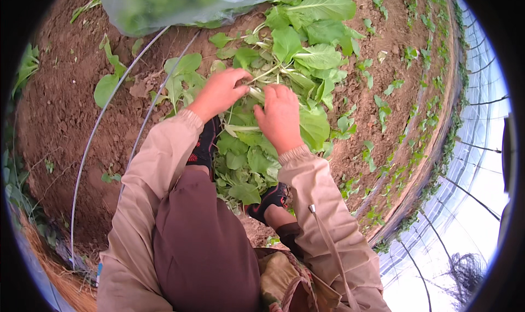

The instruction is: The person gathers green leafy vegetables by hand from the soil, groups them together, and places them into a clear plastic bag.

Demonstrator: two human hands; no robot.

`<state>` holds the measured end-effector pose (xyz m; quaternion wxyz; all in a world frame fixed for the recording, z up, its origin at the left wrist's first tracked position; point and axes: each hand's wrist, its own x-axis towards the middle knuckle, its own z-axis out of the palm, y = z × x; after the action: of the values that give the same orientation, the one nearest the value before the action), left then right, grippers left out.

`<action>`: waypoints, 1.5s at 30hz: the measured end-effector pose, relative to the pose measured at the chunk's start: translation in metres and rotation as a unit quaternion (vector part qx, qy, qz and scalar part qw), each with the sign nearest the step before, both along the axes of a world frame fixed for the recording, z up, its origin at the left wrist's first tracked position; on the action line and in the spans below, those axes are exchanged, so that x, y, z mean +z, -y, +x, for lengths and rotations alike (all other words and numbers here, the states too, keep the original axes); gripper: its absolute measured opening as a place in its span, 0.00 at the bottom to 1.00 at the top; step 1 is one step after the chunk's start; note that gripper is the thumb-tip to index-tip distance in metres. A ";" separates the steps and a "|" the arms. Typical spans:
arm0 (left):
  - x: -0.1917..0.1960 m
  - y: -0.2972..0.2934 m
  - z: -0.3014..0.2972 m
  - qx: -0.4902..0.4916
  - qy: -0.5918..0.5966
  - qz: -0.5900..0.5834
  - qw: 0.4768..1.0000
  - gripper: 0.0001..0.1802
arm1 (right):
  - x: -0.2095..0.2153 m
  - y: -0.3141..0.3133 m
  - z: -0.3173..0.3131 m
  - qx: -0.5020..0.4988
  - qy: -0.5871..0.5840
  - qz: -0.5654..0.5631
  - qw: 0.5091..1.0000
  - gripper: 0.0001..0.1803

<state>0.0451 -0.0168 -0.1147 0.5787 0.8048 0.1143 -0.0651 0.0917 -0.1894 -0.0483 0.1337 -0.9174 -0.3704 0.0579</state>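
Observation:
A heap of leafy greens (328, 57) with pale stalks lies on the soil before me, and more cut leaves (246, 159) are piled between my feet. My left hand (220, 95) is closed, its thumb and fingers curled at the pale stalk end of a leafy green (256, 94). From the other side my right hand (280, 116) grips the same plant, fingers bent over it and thumb pointing toward the left hand. The palms hide part of the stalks. Both forearms are in beige sleeves.
A clear plastic bag (164, 8) of greens stands at the far side. Two thin hoops (94, 131) arch over the soil (60, 120) on the left. Rows of small seedlings (383, 112) grow at the right, beside a plastic-sheeted wall (470, 164). My dark shoes (268, 200) flank the leaves.

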 end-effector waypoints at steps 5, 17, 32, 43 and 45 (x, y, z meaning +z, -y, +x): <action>0.022 0.042 0.024 0.082 0.042 -0.217 0.972 0.08 | 0.007 0.024 0.019 0.045 0.104 -0.178 0.978 0.09; 0.047 0.038 -0.027 -0.028 -0.078 -0.303 0.949 0.10 | 0.033 0.048 -0.039 0.007 -0.038 -0.024 0.999 0.10; 0.086 0.016 -0.010 0.167 0.066 -0.028 0.983 0.06 | 0.103 0.050 -0.022 -0.125 -0.085 -0.057 0.987 0.15; 0.102 -0.010 -0.013 0.049 0.057 -0.104 0.992 0.13 | 0.134 0.044 0.007 -0.272 -0.620 0.306 0.669 0.17; 0.111 0.005 -0.006 0.003 0.030 -0.245 0.969 0.15 | 0.131 0.044 -0.002 -0.285 -0.630 0.314 0.650 0.17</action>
<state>0.0389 -0.0223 -0.0032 0.7616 0.6398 0.0800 -0.0646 0.0899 -0.2332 0.0824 0.6247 -0.6238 0.0867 0.4616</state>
